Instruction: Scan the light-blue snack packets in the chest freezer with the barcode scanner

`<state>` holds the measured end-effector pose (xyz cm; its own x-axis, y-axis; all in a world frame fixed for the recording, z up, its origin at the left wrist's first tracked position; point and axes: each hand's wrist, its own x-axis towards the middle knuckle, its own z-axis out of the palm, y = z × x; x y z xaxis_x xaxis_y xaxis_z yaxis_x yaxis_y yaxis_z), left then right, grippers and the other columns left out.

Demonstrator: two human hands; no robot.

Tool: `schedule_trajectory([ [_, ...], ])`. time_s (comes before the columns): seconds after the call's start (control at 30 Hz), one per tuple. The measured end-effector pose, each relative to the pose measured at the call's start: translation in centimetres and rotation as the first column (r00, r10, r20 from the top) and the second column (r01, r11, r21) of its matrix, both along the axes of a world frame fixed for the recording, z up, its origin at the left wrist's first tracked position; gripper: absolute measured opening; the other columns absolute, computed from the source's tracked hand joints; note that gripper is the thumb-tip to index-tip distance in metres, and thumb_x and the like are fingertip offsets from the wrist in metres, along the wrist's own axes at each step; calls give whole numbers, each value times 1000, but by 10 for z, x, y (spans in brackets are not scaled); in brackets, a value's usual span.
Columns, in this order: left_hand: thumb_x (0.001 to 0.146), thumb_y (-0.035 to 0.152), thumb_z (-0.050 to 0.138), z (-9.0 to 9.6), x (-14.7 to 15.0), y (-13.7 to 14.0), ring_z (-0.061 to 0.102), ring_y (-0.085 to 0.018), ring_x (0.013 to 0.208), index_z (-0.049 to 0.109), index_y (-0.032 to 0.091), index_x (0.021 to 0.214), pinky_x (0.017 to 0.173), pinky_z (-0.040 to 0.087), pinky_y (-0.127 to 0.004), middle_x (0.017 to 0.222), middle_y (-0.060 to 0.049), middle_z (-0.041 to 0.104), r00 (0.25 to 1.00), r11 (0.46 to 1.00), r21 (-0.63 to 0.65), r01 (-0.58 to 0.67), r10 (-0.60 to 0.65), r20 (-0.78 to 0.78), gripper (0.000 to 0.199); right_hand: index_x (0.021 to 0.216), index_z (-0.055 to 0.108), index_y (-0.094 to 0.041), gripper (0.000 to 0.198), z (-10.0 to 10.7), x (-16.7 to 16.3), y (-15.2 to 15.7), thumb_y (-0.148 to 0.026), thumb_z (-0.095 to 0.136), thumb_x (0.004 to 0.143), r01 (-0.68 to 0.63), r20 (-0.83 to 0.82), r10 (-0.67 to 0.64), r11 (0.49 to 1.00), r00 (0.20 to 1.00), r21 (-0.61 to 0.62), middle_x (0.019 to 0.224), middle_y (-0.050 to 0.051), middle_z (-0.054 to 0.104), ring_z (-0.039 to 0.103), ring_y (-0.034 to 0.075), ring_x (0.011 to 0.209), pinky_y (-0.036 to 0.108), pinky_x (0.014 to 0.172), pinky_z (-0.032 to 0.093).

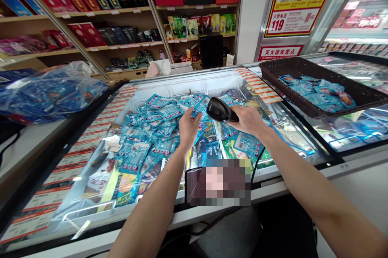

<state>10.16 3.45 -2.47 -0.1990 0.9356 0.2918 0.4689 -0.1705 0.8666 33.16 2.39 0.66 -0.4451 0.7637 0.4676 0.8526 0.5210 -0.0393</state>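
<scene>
A black handheld barcode scanner (218,109) is gripped in my right hand (247,118), its head turned left. My left hand (188,129) pinches a small blue packet (202,105) by its edge, just in front of the scanner. A barcode patch shows on that packet, though my fingertips hide part of it. Beneath both hands, many similar blue packets (135,156) lie in a loose heap on the glass top of a chest freezer (91,157). One more blue packet (247,143) lies below my right hand.
A dark woven basket (360,84) with blue packets stands on the right. A clear plastic bag (51,92) of blue packets sits at left. A phone (191,187), partly blurred out, rests at the front edge near the scanner cable (257,161). Shelves (121,9) stand behind.
</scene>
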Motion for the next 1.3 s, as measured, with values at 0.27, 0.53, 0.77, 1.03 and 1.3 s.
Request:
schedule_trajectory([
  [0.27, 75, 49, 56, 3, 3, -3, 59, -15, 51, 52, 18, 118, 43, 48, -23, 66, -2, 59, 999, 999, -18, -30, 30, -41, 53, 105, 56, -18, 35, -1, 1, 0, -40, 54, 78, 6, -9, -6, 1000, 1000, 13, 93, 6, 67, 61, 20, 81, 28, 65, 37],
  [0.53, 79, 49, 51, 2, 1, -3, 60, -15, 53, 52, 18, 115, 47, 45, -23, 65, -1, 60, 986, 998, 29, -50, 54, -159, 48, 111, 54, -18, 39, -1, -1, -1, -40, 54, 78, 10, -32, -9, 999, 999, 35, 94, 6, 67, 61, 21, 80, 28, 64, 36],
  [0.77, 82, 47, 47, 3, -6, -1, 61, -16, 61, 53, 19, 112, 59, 45, -25, 70, -2, 63, 946, 990, 96, -106, 130, -296, 42, 105, 56, -17, 35, -1, -2, -2, -41, 52, 80, -11, -30, 12, 999, 999, 36, 92, 6, 67, 61, 20, 77, 27, 61, 33],
  [1.03, 83, 42, 46, 7, -1, -5, 62, -18, 68, 54, 18, 112, 63, 46, -28, 70, -3, 64, 937, 987, 107, -120, 148, -315, 39, 103, 55, -18, 33, -2, -1, -2, -42, 51, 80, -25, -28, 26, 999, 999, 40, 89, 5, 67, 61, 20, 75, 28, 60, 33],
  [1.3, 83, 41, 46, 9, -1, -5, 62, -19, 69, 54, 18, 112, 63, 47, -28, 74, -4, 65, 934, 986, 114, -124, 155, -322, 39, 104, 55, -19, 33, -2, -2, -2, -41, 52, 79, -31, -28, 32, 999, 999, 37, 93, 5, 67, 61, 20, 76, 28, 60, 33],
])
